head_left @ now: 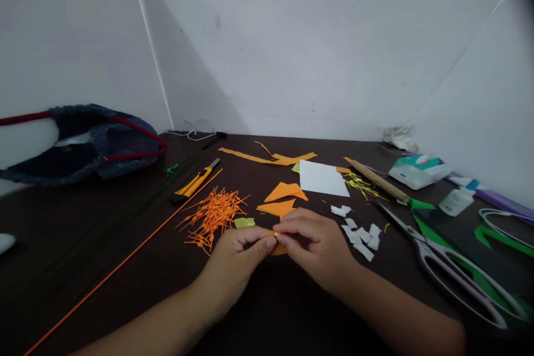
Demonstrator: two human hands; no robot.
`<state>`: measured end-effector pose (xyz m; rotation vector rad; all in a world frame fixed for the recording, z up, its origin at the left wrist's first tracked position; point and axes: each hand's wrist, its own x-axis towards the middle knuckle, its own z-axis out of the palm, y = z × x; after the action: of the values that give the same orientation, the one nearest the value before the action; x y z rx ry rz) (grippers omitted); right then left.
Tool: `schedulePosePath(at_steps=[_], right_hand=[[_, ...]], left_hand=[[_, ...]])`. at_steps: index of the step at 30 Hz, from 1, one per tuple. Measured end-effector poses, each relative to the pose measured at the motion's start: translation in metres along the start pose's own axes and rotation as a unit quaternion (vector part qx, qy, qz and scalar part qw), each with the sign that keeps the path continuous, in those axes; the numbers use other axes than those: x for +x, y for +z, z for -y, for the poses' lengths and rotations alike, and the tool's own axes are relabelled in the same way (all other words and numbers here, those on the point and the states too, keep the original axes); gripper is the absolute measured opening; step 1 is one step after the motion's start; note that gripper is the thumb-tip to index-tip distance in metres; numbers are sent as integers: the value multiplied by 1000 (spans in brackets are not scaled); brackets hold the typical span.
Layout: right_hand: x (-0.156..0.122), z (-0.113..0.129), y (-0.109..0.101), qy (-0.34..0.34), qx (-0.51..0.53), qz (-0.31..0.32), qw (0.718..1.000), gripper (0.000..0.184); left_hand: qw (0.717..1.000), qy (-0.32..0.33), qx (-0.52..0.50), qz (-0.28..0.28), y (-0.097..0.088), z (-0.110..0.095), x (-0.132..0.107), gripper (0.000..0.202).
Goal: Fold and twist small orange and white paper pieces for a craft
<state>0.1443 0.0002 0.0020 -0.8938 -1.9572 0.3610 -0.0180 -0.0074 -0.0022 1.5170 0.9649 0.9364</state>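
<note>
My left hand (237,256) and my right hand (312,239) meet low in the middle of the view. Both pinch a small orange paper piece (278,248) between thumbs and fingertips, with a bit of white showing at the pinch. The fingers cover most of it. Just beyond my fingertips lie cut orange paper pieces (277,208). A heap of thin orange stamen-like strands (219,210) is left of my left hand, with a small yellow-green paper scrap (244,222) beside it. Right of my right hand are several small white paper pieces (362,235).
Scissors (429,256) lie at the right, near a glue bottle (458,199) and a tissue pack (418,171). A yellow cutter (196,182), a long orange stick (137,256) and a dark bag (95,142) are at the left. White paper (323,178) rests farther back.
</note>
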Motion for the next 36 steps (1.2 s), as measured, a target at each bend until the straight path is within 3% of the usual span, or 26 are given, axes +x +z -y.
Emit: schedulePosePath(at_steps=[4,7,18,31,36], right_hand=[[-5,-3,-1,-94,-93,12,991,20],[-8,-4,-1,-116,-111,31,987,25],[-3,-4,-1,-25,22,22,999,19],[-3,-5,2,-14,2,14,1000,17],[-5,-7,1,-48,-21,8,999,22]], left_hand=[[995,-22,-93,-10,2,3,0,19],[992,-38,-119,-23,3,6,1,18],[997,-54,-8,-55,2,-1,1,15],[998,-42,21,-41,2,-3,3,16],[998,-50,-31,-33,2,-4,2,15]])
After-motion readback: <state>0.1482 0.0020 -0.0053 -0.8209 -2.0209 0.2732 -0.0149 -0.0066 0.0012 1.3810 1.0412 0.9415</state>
